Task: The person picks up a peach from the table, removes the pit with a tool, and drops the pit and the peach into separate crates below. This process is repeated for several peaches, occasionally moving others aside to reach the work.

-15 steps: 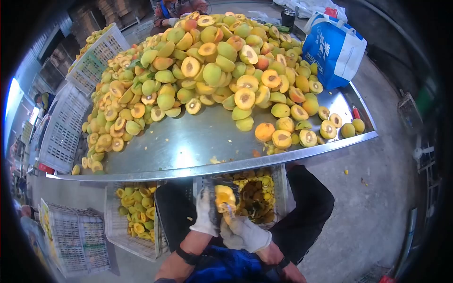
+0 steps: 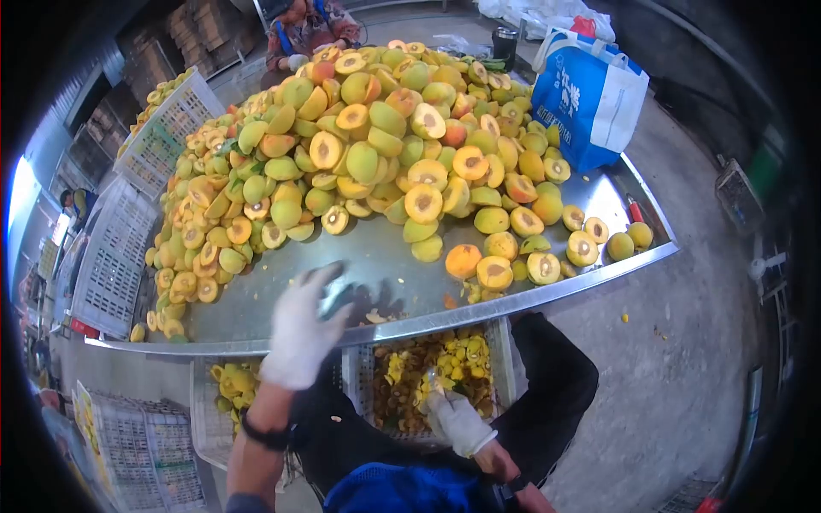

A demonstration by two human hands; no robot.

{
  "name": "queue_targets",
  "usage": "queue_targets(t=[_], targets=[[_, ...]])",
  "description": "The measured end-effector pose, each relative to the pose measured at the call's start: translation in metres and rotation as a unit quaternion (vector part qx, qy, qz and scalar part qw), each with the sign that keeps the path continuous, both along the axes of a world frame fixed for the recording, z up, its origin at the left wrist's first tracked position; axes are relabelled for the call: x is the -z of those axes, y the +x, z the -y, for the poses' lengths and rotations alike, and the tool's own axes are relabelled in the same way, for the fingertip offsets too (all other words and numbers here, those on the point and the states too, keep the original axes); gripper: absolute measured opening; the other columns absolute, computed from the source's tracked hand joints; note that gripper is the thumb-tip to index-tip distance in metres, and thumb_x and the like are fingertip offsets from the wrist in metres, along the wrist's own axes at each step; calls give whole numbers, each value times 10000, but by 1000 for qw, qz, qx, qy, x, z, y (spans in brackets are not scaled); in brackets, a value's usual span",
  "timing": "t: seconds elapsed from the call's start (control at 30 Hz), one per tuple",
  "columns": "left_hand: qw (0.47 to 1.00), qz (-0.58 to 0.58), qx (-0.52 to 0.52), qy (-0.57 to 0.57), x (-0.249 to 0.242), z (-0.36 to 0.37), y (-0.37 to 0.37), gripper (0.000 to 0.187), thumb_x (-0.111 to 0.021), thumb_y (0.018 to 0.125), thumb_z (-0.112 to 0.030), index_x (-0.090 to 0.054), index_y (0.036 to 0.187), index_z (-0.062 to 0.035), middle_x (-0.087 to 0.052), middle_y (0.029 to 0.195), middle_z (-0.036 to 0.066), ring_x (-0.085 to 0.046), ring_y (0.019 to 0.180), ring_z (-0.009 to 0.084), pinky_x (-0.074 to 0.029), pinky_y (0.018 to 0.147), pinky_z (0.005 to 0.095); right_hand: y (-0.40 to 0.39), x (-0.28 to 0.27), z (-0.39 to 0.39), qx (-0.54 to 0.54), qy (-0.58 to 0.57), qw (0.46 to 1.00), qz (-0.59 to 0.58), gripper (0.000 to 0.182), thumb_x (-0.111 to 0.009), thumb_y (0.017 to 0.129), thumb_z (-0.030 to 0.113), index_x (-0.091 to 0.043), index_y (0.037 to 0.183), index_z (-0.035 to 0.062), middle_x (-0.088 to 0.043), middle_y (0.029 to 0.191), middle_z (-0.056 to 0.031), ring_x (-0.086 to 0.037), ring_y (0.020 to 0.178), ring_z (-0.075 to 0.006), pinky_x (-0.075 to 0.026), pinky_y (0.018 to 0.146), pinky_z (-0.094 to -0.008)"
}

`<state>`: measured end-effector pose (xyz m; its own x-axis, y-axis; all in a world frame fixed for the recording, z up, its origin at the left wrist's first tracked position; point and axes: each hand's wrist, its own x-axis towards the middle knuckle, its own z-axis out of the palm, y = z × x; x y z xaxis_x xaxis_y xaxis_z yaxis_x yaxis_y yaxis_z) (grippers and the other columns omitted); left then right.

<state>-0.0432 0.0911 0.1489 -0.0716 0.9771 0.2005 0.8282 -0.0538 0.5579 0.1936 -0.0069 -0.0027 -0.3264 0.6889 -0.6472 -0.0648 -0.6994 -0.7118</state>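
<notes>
A concrete floor runs under a wide steel table (image 2: 359, 256), and the table carries a tall heap of halved fruit (image 2: 368, 145), yellow and green, many halves cut side up. Beyond the heap's far side sits another person, seen only as a sleeve and gloved hand. A blue bag (image 2: 586, 94) stands on the table just right of the heap, and white crates (image 2: 111, 256) line the table's left side.

The left hand (image 2: 301, 329), in a white glove, is raised over the table's near edge, fingers spread and loosely open, holding nothing. It is blurred. The nearest halves of the heap lie beyond it, apart from the fingertips, with bare steel between them.

The right hand (image 2: 457, 419), also gloved, is low, below the table's near edge, closed around a small knife (image 2: 434, 380) whose blade points up. It hangs just above a crate of scraps (image 2: 428, 376) tucked under the table edge. A second crate (image 2: 227, 393), left of that one, holds a few halves.

Open steel lies between the heap and the table's near rim.
</notes>
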Motion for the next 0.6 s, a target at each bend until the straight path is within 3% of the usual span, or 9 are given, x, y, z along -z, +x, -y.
queue_targets(t=[0.07,0.13,0.23,0.33,0.53,0.6], targets=[[992,-74,100,19,21,-54,26,529,-722,790,-159,-552,1291,-147,-593,1113,202,-632,909,357,-523,798,407,3,2,4,-14,7,1000,5,246,-507,991,305,-591,953,77,-514,656,31,-436,501,-71,-337,452,-237],[969,-190,148,-60,23,-95,53,629,-733,790,-177,-489,1368,-223,-571,1099,199,-625,936,371,-524,823,418,9,6,8,-7,3,1000,14,248,-514,988,309,-580,976,71,-524,660,30,-447,513,-75,-343,455,-237],[956,-222,172,-82,36,-128,72,551,-724,795,-203,-541,1314,-200,-561,1072,229,-629,937,383,-530,820,437,17,5,7,-2,-1,999,33,277,-508,986,322,-583,951,57,-519,637,23,-459,521,-85,-355,469,-250],[961,-193,180,-86,42,-129,75,546,-745,775,-216,-558,1288,-200,-526,1123,239,-628,950,395,-534,834,438,15,24,4,-22,54,994,89,298,-501,983,338,-586,930,57,-506,615,20,-455,516,-89,-357,480,-261],[972,-126,174,-100,53,-97,53,602,-796,725,-202,-549,1275,-210,-483,1185,250,-607,974,425,-518,880,436,16,14,4,-10,32,999,29,246,-519,978,300,-600,952,69,-535,670,24,-477,530,-75,-364,471,-240],[974,-120,165,-100,53,-89,50,525,-758,764,-220,-559,1249,-182,-511,1142,262,-604,977,429,-520,860,449,15,4,8,13,25,999,43,265,-514,978,319,-606,936,74,-529,647,22,-471,513,-86,-363,466,-250]])
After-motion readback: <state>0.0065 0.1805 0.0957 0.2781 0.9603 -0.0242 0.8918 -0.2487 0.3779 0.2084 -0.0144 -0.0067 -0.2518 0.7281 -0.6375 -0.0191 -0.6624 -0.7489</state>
